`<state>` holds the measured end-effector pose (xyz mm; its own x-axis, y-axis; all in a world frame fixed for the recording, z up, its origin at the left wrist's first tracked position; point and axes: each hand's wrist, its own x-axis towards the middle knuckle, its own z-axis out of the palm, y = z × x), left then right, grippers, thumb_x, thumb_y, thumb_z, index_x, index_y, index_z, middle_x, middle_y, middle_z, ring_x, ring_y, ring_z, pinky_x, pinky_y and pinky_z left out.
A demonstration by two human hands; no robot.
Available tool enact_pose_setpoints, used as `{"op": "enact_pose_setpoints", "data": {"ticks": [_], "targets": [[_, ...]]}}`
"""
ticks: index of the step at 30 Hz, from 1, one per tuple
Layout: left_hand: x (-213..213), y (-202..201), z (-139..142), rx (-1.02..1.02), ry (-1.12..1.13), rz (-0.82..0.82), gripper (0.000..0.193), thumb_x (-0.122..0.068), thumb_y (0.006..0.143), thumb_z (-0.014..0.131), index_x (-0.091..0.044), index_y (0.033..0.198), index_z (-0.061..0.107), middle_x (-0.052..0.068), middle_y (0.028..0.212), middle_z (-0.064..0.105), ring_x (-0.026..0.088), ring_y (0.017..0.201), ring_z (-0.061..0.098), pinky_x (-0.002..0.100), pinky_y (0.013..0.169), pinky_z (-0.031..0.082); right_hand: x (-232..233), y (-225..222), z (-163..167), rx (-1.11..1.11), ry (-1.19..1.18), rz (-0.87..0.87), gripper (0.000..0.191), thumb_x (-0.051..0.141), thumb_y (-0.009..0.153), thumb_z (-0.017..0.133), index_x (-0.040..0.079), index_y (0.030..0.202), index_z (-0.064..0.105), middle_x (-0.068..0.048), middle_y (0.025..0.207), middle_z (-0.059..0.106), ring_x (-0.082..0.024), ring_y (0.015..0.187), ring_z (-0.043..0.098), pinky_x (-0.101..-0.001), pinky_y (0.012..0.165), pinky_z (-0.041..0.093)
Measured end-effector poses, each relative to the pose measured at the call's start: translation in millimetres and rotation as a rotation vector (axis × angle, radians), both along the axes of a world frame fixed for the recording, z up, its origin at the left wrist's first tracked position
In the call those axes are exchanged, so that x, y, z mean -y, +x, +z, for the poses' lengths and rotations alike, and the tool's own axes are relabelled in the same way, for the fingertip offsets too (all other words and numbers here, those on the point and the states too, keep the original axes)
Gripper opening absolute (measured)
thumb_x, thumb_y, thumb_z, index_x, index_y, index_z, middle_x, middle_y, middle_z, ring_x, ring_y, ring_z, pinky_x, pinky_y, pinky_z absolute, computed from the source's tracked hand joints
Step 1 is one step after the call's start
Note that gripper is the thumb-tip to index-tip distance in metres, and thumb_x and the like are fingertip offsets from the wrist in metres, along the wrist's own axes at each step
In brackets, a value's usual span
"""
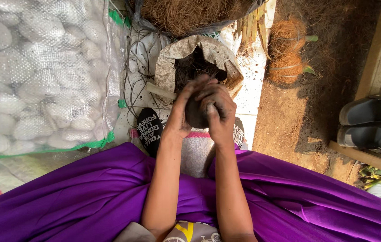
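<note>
Head view, hands: I see the left hand (pixel 182 110) and the right hand (pixel 219 112) raised together over the lap, both smeared with dark soil.
Left fingers: curled close around the left side of a dark soil ball (pixel 195 114), pressed to its surface.
Right fingers: wrapped over the top and right side of the same ball, thumb laid across its front; closed on it, not spread.
Soil ball: sits between both palms, held in the air just in front of the open sack's mouth, above the knees.
Open sack (pixel 204 56): pale, crumpled, its rim rolled down; I note dark soil inside, partly hidden behind the hands. How full it is I cannot tell.
Mesh bag (pixel 42 76): large, clear woven plastic with green edging, to the left; packed with smooth white pebbles.
Upper container (pixel 190 13): dark-rimmed, at the top edge; holds brown coconut fibre, only partly in frame.
Fibre balls (pixel 287 51): two round bundles wrapped in brown fibre, lying on the ground right of the sack, green leaves poking out of them.
Sandals (pixel 370 121): a dark pair on a wooden plank at far right, well apart from the hands.
Purple cloth (pixel 87 192): covers the lap on both sides of the forearms.
Dark socks (pixel 150 130): I see one foot just left of the wrists, the other mostly hidden.
</note>
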<state>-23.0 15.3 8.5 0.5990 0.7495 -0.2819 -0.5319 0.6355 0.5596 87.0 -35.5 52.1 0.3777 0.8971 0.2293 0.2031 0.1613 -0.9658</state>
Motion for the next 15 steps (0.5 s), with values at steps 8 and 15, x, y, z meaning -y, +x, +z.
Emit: {"op": "enact_pose_setpoints", "data": {"ticks": [8,15], "targets": [[4,10,-2,-0.364,0.519,0.066,0.031,-0.021,0.103,0.053,-0.005,0.122,0.072,0.015,0.116,0.075,0.024,0.108,0.074,0.041,0.103,0.063,-5,0,-25,-0.698,-0.124,-0.100,0.084,0.072,0.094,0.055,0.010,0.151,0.045,-0.021,0.162,0.039,-0.038,0.150,0.042,-0.0552,0.123,0.041],[7,16,20,-0.832,1.049,0.212,0.053,-0.047,0.106,0.042,-0.010,0.136,0.065,0.012,0.144,0.063,0.029,0.147,0.045,0.055,0.125,0.036,9,11,-44,-1.208,-0.331,-0.070,0.090,0.067,0.087,0.061,-0.001,0.146,0.052,-0.024,0.136,0.060,-0.037,0.125,0.062,-0.0508,0.106,0.055]]}}
